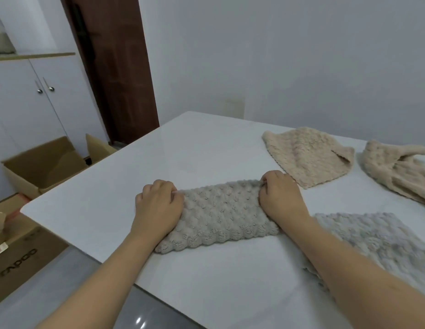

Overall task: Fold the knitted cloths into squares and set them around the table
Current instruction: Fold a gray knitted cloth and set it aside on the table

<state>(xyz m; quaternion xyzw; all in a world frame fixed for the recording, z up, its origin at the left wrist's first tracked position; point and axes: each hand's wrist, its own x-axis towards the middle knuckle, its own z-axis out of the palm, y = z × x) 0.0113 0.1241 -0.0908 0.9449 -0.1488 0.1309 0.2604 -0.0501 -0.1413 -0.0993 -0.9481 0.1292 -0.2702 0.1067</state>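
My left hand and right hand pinch the two short ends of a folded grey knitted cloth on a glossy white table.

Two beige cloths lie toward the far right, another grey cloth under my right forearm; cardboard boxes, a white cabinet and a dark door stand at left.

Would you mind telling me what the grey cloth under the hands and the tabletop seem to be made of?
Grey cloth: soft knitted yarn, probably chenille or plush, judging by its raised rows of fuzzy bobbles and scalloped edge. Tabletop: a hard, smooth white slab with a semi-gloss finish, showing faint reflections; it may be stone, glass or laminate, which the view cannot settle.
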